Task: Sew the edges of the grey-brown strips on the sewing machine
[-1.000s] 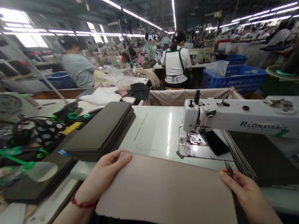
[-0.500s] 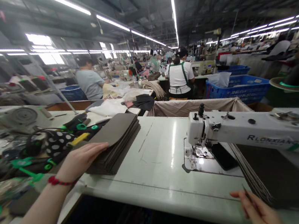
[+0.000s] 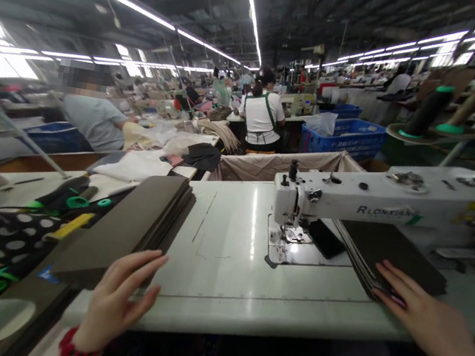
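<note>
Two stacks of dark panels lie on the desk [image 3: 223, 261]. My left hand [image 3: 119, 298] hovers open just beside the nearer stack [image 3: 129, 227]; my right hand [image 3: 420, 309], well apart, presses the fanned stack [image 3: 388, 255] by the sewing machine [image 3: 288, 199], which could slide if pushed.

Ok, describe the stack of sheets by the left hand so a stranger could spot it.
Start at the white sewing machine on its long white table. At the table's left edge lies a thick stack of olive-brown sheets, right by the left hand. Unlike the darker stack under the right hand, it sits well away from the machine.
</note>
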Demonstrator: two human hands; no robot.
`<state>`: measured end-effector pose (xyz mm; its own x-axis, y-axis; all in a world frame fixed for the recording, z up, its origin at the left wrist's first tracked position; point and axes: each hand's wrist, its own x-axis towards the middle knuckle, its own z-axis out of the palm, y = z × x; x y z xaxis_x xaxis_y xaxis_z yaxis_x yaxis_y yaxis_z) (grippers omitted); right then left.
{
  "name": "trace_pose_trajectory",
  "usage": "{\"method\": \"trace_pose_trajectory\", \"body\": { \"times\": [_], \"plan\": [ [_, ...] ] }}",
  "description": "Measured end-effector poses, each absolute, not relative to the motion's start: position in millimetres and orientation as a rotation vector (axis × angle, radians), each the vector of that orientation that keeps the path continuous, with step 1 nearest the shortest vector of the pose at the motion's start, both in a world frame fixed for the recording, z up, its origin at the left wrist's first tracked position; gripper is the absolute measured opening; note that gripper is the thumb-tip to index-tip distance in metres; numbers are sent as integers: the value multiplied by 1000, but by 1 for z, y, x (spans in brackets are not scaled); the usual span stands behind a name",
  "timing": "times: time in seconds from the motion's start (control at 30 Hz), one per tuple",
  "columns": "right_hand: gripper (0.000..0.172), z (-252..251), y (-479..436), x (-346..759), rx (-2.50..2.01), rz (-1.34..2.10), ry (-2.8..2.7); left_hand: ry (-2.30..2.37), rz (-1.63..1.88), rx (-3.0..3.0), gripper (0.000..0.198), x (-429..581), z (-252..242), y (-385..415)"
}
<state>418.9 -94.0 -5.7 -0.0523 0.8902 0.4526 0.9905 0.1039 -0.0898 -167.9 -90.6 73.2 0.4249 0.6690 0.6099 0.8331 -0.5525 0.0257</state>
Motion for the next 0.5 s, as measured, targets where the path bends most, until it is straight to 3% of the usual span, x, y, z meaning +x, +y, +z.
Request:
{"method": "trace_pose_trajectory", "body": {
  "times": [0.2,0.33,0.43,0.5],
  "plan": [
    [38,32,-124,397,-1661,-492,-2135,-1347,-962,-2908,43,-55,28,-88],
    [35,56,-157,320,-1218,-96,-2340,-1367,-1064,-3164,38,19,31,-82],
    [22,44,-169,261,-1076,247,-2429,-1150,-754,-3345,49,59,28,-77],
    [24,33,-168,238,-907,473,-2423,-1052,-503,-3364,59,71,20,-76]
  ]
}}
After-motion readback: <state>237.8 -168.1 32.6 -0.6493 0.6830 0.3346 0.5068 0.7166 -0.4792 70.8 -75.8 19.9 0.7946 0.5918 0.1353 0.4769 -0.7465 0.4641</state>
